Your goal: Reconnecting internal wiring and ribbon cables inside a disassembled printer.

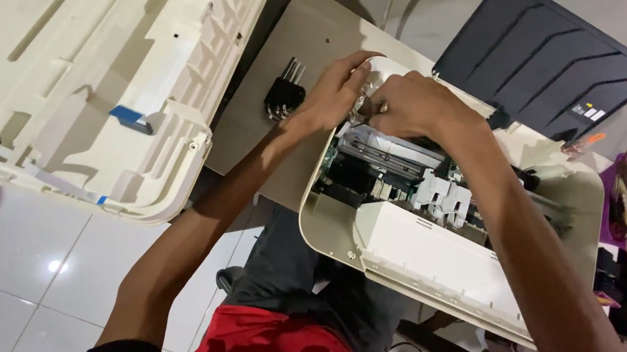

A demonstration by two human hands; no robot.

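Hands meet at the far left corner of the opened printer [434, 250] on the desk [299, 43]. Left hand [333, 93] has fingers curled on the corner's white rim. Right hand [409, 104] is bent at the wrist, fingers closed, contents hidden. Both forearms extend forward, the right across the printer.

hands: left [335, 89], right [405, 103] | gripping opened printer [433, 258] corner | lid [85, 54] aside

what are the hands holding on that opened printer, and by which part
Both the left hand and the right hand grip the opened printer at its far left corner, fingers on the white rim; what sits under them cannot be told.
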